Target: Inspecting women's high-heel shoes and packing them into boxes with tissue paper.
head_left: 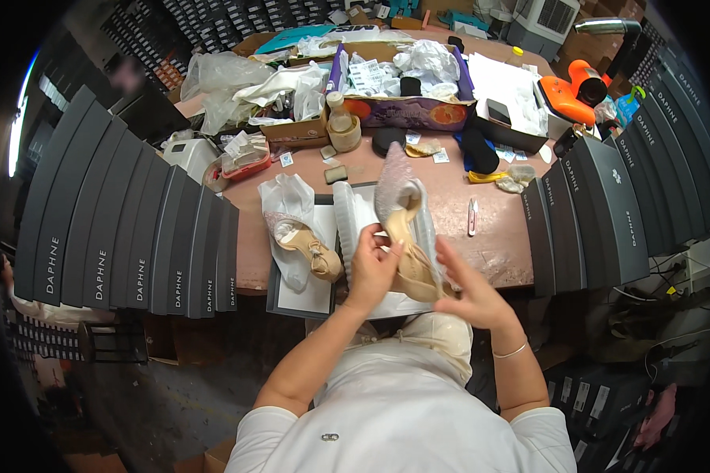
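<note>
My left hand (373,268) is closed on the side of a beige pointed shoe (396,175) with a glittery pink toe, held toe away from me. My right hand (477,293) is beside the shoe's heel end, its fingers stretched and apart; whether its thumb touches the strap I cannot tell. Under the shoe lies an open box part with white padded wrapping (345,209). To the left, a matching shoe (323,260) rests partly in white tissue paper (288,193) over a dark open shoebox (274,296).
Stacked dark shoeboxes stand left (118,229) and right (607,213). Behind are a purple carton (406,114) of crumpled paper, a glue jar (344,134), a red tray (248,165) and an orange device (568,98). Small thread snips (472,218) lie at right on the pink table (497,252).
</note>
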Demonstrator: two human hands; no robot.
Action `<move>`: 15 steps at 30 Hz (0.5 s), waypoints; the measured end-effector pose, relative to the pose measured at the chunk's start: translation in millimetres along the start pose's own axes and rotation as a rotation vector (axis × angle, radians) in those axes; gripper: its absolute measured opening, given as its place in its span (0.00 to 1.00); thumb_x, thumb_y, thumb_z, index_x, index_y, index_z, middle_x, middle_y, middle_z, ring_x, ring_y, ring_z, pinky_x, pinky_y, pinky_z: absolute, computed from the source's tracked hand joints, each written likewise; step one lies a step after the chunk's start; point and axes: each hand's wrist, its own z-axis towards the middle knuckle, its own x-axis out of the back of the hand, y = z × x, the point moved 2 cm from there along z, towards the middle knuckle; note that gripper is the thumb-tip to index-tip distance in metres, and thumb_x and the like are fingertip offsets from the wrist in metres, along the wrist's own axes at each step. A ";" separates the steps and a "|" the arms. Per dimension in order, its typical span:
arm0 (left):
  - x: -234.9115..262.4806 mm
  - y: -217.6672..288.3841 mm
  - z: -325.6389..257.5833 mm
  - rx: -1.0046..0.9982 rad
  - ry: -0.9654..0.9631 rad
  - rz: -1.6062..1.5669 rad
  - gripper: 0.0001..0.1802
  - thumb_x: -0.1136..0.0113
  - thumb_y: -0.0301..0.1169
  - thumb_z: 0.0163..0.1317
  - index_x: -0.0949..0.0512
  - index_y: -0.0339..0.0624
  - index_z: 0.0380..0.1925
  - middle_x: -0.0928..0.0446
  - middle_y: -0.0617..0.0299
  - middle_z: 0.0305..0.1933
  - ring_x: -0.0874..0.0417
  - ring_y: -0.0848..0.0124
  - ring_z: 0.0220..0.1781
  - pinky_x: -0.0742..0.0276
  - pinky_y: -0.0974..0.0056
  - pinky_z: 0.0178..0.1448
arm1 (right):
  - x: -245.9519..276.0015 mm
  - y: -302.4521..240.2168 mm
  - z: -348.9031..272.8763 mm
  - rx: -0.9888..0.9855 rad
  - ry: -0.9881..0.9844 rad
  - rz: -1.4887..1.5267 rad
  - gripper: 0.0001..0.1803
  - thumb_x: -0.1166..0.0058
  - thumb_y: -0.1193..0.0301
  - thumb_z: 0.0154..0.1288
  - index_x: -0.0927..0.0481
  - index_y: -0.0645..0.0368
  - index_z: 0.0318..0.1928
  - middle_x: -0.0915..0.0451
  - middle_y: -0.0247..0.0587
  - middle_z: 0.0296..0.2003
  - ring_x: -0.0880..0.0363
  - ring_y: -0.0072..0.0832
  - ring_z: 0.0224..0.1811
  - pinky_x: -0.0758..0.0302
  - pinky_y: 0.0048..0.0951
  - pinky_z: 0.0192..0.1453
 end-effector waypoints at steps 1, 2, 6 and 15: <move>-11.3 16.8 -10.3 -0.045 -0.039 0.157 0.24 0.38 0.29 0.62 0.35 0.33 0.55 0.21 0.55 0.38 0.20 0.76 0.30 0.23 0.70 0.36 | -11.0 -3.5 3.4 0.061 -0.023 -0.238 0.59 0.28 0.61 0.49 0.55 0.66 0.72 0.41 0.64 0.66 0.41 0.45 0.71 0.40 0.36 0.71; -23.4 23.9 -20.8 -0.073 -0.124 0.232 0.26 0.38 0.29 0.62 0.35 0.34 0.57 0.21 0.54 0.39 0.20 0.76 0.31 0.23 0.69 0.36 | -18.6 -4.3 2.8 0.122 -0.044 -0.477 0.60 0.28 0.61 0.49 0.57 0.66 0.72 0.42 0.65 0.66 0.40 0.46 0.70 0.40 0.37 0.70; -32.2 28.8 -21.1 0.038 -0.656 0.218 0.20 0.40 0.28 0.62 0.28 0.32 0.53 0.20 0.47 0.39 0.16 0.67 0.39 0.22 0.65 0.48 | -7.4 40.6 -24.0 -0.086 0.178 0.083 0.47 0.35 0.72 0.54 0.49 0.65 0.69 0.29 0.52 0.56 0.27 0.41 0.58 0.30 0.33 0.61; 21.9 -65.5 158.2 0.048 -0.499 1.578 0.16 0.52 0.25 0.59 0.26 0.37 0.48 0.19 0.42 0.42 0.18 0.47 0.46 0.22 0.48 0.47 | 29.2 52.9 -69.9 -0.197 0.320 0.568 0.43 0.34 0.65 0.51 0.42 0.62 0.65 0.25 0.44 0.51 0.25 0.31 0.54 0.29 0.33 0.61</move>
